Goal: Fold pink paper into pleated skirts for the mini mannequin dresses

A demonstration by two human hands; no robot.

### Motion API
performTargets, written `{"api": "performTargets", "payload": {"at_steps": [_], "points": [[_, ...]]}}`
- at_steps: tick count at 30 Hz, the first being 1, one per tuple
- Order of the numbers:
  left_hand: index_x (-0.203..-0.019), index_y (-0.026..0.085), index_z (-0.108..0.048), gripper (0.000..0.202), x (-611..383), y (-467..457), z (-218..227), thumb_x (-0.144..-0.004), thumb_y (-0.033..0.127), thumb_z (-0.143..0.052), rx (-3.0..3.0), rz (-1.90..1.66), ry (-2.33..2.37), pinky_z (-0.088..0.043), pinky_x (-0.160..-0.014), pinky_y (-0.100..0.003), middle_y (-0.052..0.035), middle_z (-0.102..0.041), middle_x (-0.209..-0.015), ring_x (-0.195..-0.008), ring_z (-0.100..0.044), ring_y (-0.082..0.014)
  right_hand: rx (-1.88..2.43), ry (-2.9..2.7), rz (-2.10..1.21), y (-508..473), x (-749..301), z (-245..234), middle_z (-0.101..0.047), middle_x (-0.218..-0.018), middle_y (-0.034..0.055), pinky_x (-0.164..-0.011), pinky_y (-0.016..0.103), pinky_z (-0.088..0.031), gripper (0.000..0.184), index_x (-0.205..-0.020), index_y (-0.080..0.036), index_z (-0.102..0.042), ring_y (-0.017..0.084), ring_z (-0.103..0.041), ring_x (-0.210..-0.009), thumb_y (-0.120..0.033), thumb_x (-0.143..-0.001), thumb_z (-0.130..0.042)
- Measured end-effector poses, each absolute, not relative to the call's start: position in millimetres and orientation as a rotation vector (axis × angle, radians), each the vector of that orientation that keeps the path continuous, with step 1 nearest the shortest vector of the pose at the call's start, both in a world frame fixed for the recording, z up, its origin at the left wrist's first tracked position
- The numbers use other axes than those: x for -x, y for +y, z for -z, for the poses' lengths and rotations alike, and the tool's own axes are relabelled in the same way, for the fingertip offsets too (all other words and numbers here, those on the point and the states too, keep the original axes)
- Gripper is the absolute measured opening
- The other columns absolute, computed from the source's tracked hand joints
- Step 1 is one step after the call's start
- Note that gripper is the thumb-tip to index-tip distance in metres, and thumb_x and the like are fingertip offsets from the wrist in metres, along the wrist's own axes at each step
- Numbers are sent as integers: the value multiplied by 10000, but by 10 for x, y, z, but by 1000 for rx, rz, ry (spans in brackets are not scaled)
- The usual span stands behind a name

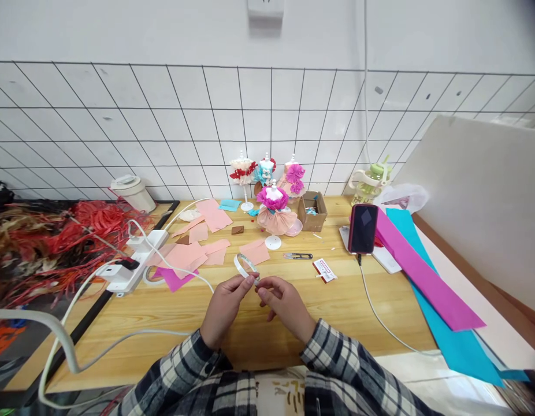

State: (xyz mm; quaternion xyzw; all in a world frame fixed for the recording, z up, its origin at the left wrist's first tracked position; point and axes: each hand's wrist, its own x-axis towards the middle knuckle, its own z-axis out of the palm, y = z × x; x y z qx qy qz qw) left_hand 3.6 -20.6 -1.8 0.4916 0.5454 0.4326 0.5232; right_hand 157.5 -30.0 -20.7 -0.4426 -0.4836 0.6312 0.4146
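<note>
My left hand [226, 306] pinches a white roll of tape [245, 267] at its lower edge and holds it upright just above the wooden table [345, 300]. My right hand [285, 303] is beside it, fingers curled, thumb and forefinger pinched at the tape's loose end by the roll. Both sleeves are plaid. Pink paper pieces [193, 251] lie just behind the hands, and small snips [298, 255] lie to the right.
Several paper-dress mannequins [272, 214] stand at the back with a small cardboard box [313, 211]. A phone [363, 228] stands propped at right, its cable trailing forward, near magenta and teal paper sheets [427, 283]. A power strip [133, 257] and red raffia [55, 237] fill the left.
</note>
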Motion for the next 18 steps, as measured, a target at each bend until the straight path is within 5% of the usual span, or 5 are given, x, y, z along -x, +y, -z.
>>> {"api": "performTargets", "payload": {"at_steps": [7,12,18], "points": [[-871,207,-747,257,-21,-225,45,-762,414,-642,-1243,-1008,1338,-396,-652,-260,-9,-694,-777,-723,-544,-179,1140,-1182,-1581,-265,-1562,280,-489,-585,-59,-339,178,-433,264,-809,-173,-595,59,-435,-430,-415,-718,-649],[-656,191,-711,212,-10,-210,124,-745,381,-675,-1181,-997,1251,-404,-613,-238,-29,-691,-741,-729,-551,-176,1194,-1195,-1574,-268,-1539,316,-458,-512,-72,-329,184,-406,214,-736,-170,-582,61,-418,-383,-382,-740,-614],[-968,208,-662,215,-5,-254,190,-767,282,-684,-494,-921,929,-474,-689,-222,-48,-696,-954,-822,-634,-135,1168,-1174,-1647,-302,-1531,313,-418,-488,-83,-319,173,-361,161,-698,-177,-544,56,-376,-375,-326,-752,-573]]}}
